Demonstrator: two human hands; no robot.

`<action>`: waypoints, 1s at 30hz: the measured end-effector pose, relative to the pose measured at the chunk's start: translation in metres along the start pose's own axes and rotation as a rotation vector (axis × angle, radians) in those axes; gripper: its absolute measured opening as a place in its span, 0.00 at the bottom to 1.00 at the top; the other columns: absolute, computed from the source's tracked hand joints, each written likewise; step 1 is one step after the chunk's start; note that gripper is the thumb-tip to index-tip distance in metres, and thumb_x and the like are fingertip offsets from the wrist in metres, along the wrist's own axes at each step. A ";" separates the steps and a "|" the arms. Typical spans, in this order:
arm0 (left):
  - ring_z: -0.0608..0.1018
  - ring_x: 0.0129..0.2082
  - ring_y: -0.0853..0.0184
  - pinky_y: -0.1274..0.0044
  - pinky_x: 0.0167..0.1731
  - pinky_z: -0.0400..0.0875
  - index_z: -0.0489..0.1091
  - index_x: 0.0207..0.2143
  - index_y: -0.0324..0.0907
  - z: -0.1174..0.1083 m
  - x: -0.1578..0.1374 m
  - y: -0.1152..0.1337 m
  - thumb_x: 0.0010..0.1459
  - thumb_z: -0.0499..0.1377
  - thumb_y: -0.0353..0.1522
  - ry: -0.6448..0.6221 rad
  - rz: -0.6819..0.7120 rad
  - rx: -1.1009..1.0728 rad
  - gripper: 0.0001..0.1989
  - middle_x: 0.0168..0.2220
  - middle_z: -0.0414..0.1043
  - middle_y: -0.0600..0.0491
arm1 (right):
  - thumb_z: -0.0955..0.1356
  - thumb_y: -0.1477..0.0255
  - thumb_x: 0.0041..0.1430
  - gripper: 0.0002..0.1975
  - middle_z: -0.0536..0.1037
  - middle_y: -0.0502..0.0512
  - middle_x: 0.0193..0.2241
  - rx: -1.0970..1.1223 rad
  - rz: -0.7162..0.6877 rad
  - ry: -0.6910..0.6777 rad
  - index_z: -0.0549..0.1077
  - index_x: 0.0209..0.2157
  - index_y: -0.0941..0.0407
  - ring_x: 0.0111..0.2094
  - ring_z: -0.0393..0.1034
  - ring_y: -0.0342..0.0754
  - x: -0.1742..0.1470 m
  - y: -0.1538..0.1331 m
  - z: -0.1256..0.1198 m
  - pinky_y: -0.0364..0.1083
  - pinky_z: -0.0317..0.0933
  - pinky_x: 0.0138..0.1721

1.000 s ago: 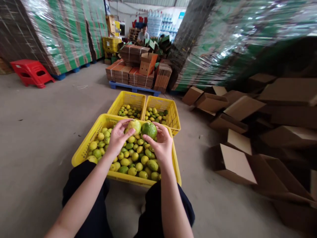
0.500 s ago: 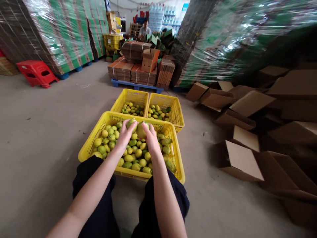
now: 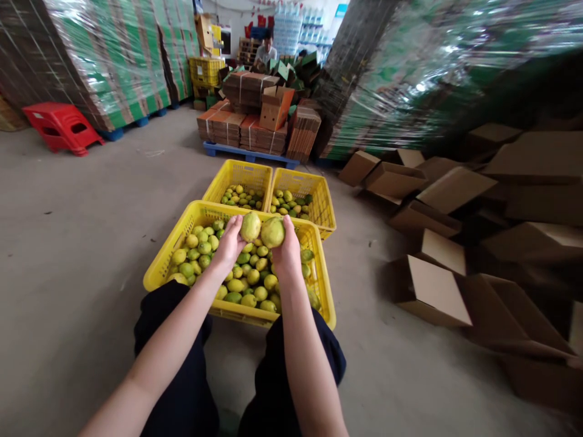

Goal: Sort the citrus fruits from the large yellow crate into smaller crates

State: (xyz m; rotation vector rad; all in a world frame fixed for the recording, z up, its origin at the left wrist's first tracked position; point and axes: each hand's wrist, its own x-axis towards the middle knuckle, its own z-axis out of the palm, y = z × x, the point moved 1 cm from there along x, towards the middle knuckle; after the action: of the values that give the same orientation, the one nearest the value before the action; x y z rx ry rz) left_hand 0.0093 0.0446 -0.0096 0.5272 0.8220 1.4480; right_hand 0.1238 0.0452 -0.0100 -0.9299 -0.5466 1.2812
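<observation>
A lemon point(image 3: 250, 227) fills the left hand's point(image 3: 231, 241) curled fingers, another lemon point(image 3: 272, 232) the right hand's point(image 3: 288, 247), many more left in the near crate point(image 3: 322, 273).

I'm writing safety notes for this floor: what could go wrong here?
The fruit in the left hand or the fruit in the right hand could slip and bruise the pile in the front crate below. The loosely heaped cartons on the right might shift or trip someone.
</observation>
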 end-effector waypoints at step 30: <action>0.76 0.24 0.70 0.78 0.24 0.68 0.76 0.37 0.39 0.012 -0.010 0.009 0.59 0.60 0.43 -0.064 -0.075 -0.075 0.16 0.30 0.76 0.52 | 0.69 0.53 0.53 0.18 0.79 0.52 0.26 0.128 0.281 -0.066 0.73 0.31 0.54 0.28 0.76 0.49 0.003 -0.016 -0.013 0.47 0.70 0.25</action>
State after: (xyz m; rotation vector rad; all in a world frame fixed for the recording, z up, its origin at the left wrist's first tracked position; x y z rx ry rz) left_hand 0.0137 0.0377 0.0065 0.4790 0.7270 1.3803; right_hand 0.1438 0.0443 -0.0040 -0.8803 -0.3882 1.5858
